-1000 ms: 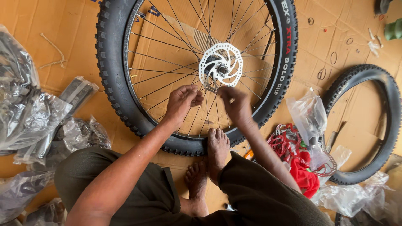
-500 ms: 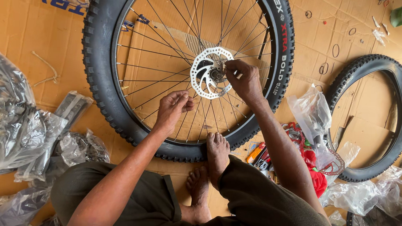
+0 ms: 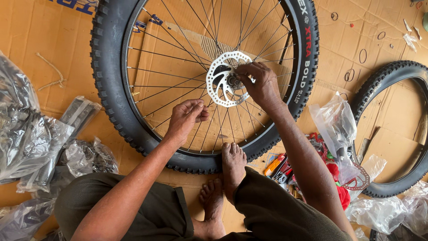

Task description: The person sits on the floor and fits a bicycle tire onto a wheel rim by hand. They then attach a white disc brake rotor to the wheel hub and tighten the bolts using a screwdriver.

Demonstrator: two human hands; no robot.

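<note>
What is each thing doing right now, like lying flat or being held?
Bicycle wheel: lying flat on cardboard.
Brake disc: sitting on the hub.
Right hand: fingertips pinched at the hub.
Left hand: curled, resting on spokes.
Spare tyre: lying flat.

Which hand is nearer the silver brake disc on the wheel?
The right hand: its fingers rest on the disc at the hub. The left hand is below the disc, over the spokes, curled closed.
</note>
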